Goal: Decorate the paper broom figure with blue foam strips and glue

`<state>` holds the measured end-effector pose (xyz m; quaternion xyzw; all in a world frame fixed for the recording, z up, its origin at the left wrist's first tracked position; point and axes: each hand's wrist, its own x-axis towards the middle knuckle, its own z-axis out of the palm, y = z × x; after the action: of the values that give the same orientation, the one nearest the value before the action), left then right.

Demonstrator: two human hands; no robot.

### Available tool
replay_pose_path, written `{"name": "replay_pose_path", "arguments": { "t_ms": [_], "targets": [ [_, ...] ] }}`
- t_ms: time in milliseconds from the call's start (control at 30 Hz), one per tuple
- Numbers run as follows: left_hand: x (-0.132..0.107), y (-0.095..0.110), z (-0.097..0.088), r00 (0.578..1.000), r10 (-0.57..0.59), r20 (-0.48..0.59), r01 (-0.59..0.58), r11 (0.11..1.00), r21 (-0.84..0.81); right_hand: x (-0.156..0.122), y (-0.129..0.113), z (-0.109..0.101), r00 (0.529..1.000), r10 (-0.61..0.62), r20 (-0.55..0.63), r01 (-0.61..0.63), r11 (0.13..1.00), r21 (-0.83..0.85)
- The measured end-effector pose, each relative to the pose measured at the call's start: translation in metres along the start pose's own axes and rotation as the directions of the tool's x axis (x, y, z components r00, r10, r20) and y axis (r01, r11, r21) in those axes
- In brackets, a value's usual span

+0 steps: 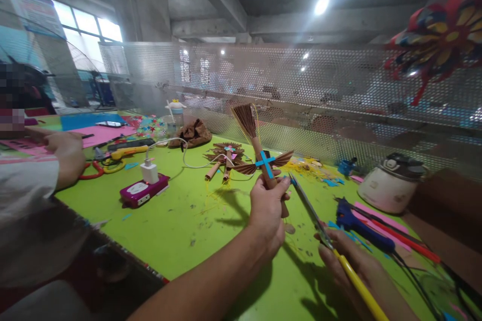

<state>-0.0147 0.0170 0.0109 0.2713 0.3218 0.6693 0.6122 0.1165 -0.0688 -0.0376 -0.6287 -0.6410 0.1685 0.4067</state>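
Observation:
My left hand (263, 210) is closed around the lower stem of a brown folded-paper figure (257, 148). It stands nearly upright, with a pleated fan top, two pleated wings and a blue paper cross (265, 163) on its front. My right hand (350, 261) grips a long, narrow metal tool with a yellow handle (357, 281); its exact kind is unclear. The tool's tip, with a bit of blue at it, points up beside my left thumb, apart from the cross. Behind, on the green table (181, 230), lies another brown pleated-paper piece (226, 155).
A purple power strip (145, 190) with a white charger and cable sits left. Scissors (100, 168) lie near a co-worker's arm (68, 155). Right are a blue glue gun (363, 225), a red-handled tool (417, 246) and a white jar (391, 185). A perforated metal screen (339, 90) borders the back.

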Motion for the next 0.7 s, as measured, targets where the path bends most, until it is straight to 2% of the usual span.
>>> {"name": "replay_pose_path", "arguments": {
  "t_ms": [100,233,433,500,600,700],
  "targets": [
    [-0.001,0.001,0.001,1.000,-0.006,-0.004,0.006,1.000,-0.012,-0.001,-0.007,-0.002,0.999,0.027,0.021,-0.028,0.999,0.027],
    [-0.002,0.002,0.001,1.000,-0.018,-0.016,0.018,1.000,-0.022,-0.001,-0.013,-0.006,0.998,-0.013,0.056,0.011,0.999,0.043],
    [-0.004,0.004,0.003,0.999,-0.030,-0.030,0.029,0.999,-0.028,0.002,-0.010,-0.009,0.993,-0.024,0.113,0.022,1.000,0.017],
    [-0.005,0.004,0.004,0.999,-0.022,-0.029,0.021,0.999,-0.040,0.001,-0.008,-0.007,0.995,-0.028,0.099,0.027,1.000,0.012],
    [-0.006,0.003,0.005,1.000,-0.015,-0.020,0.015,0.999,-0.041,-0.001,-0.008,-0.003,1.000,-0.012,0.019,0.012,1.000,0.002],
    [-0.006,0.002,0.005,1.000,-0.021,-0.021,0.020,0.999,-0.026,-0.003,-0.009,-0.001,1.000,0.007,0.012,-0.007,1.000,0.006]
  ]
}}
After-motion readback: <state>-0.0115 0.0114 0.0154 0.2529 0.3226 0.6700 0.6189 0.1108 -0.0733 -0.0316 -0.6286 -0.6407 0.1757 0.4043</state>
